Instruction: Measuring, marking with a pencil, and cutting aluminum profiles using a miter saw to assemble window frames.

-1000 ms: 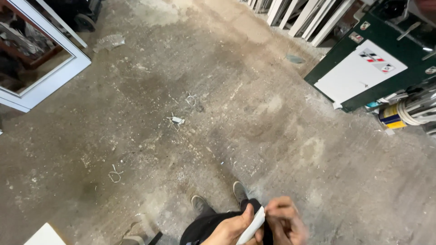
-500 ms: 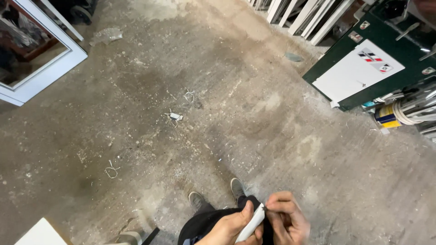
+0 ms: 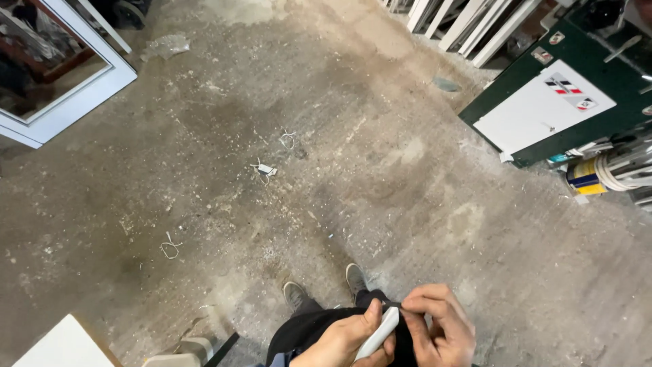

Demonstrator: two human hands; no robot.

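White strip piece, short and flat, sits low in the frame, grasped in the person's left hand w/ thumb on top and fingers curled round it. Right hand is closed in a pinch at the strip's upper end, fingertips meeting it; what they pinch there is too small to tell, poss. a film edge or a tip. Judging by this, the handwork on the strip looks only begun: nothing peeled away or hanging loose shows, and the piece is not yet fitted to anything.

Below the hands, dark trousers and two grey shoes stand on a dusty concrete floor. At lower left a white board corner juts in, apart from the person.

Mid-floor: small white scraps and thin curled offcuts, scattered, well apart from the feet.

Further out, upper left, a white window frame w/ glass lies on the floor. Upper right, a green machine w/ white panel, and beside it a yellow-and-blue can near silvery profiles. At top centre, white frame bars lean in a row.
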